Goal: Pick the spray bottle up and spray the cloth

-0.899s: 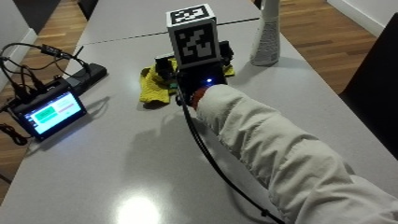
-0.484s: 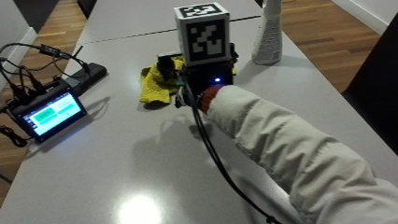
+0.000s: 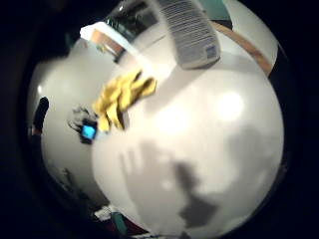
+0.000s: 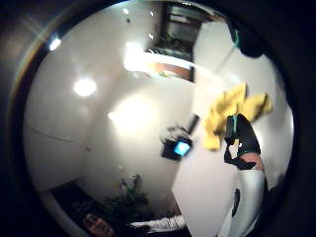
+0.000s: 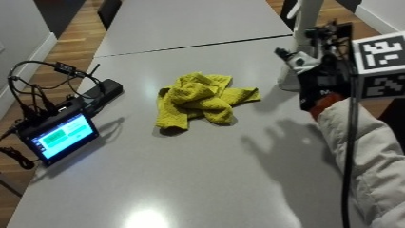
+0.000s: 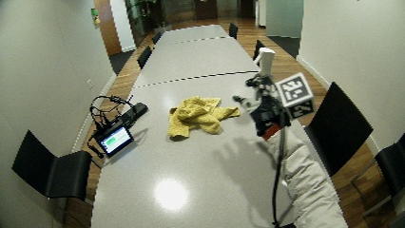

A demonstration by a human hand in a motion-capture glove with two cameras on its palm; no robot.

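cloth [image 5: 204, 100]: yellow, textured weave; crumpled in a loose heap with folds and one tail hanging toward the near edge; lies on the grey table [image 5: 190, 180], roughly mid-table, also seen in both palm views [image 3: 122, 97] [image 4: 232, 116].
spray bottle [image 5: 303, 45]: white, tall, slim body with a printed label [image 3: 189, 30]; upright on the table, at the far right, well apart from the cloth.
bottle base: on the tabletop; partly hidden in the outside view.
bottle top: cut off by the outside view's edge; the wide view shows a white upper part [image 6: 266, 59].
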